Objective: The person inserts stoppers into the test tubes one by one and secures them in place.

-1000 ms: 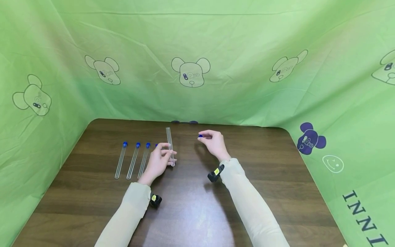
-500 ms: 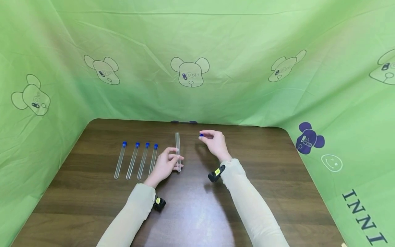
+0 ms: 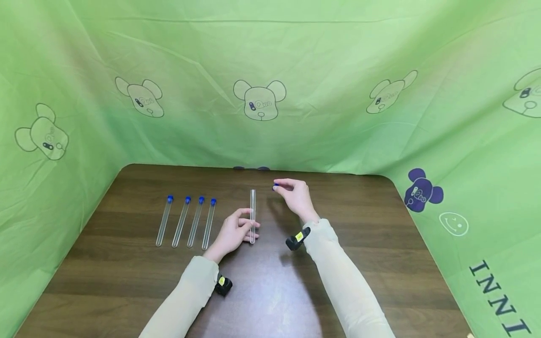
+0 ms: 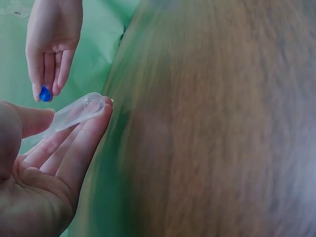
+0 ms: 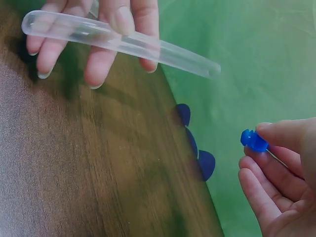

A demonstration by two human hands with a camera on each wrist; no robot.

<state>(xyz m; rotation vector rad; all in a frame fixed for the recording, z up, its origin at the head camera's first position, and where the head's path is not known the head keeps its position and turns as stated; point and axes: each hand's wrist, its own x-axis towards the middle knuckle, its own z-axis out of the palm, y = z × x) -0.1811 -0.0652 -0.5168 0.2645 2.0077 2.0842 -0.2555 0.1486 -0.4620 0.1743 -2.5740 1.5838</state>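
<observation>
My left hand (image 3: 233,231) pinches a clear test tube (image 3: 252,206) between thumb and fingers. The tube has no cap; in the right wrist view its open end (image 5: 213,70) points towards the right hand and its rounded end (image 5: 32,22) lies by the left fingertips. A small blue cap (image 5: 255,140) is pinched between thumb and fingertips of my right hand (image 3: 297,197), with its ridged plug facing outward. Cap and tube are apart, with a gap between the hands. Both hands are raised over the brown wooden table (image 3: 363,244).
Several capped test tubes (image 3: 181,223) lie side by side on the table left of my left hand, blue caps at the far end. A green printed cloth (image 3: 262,141) hangs behind the table and on both sides. Each wrist wears a small black camera (image 3: 224,285).
My left hand has moved right and slightly nearer to me with the tube, which now stands straighter in the head view. The right hand with the cap has barely shifted.
</observation>
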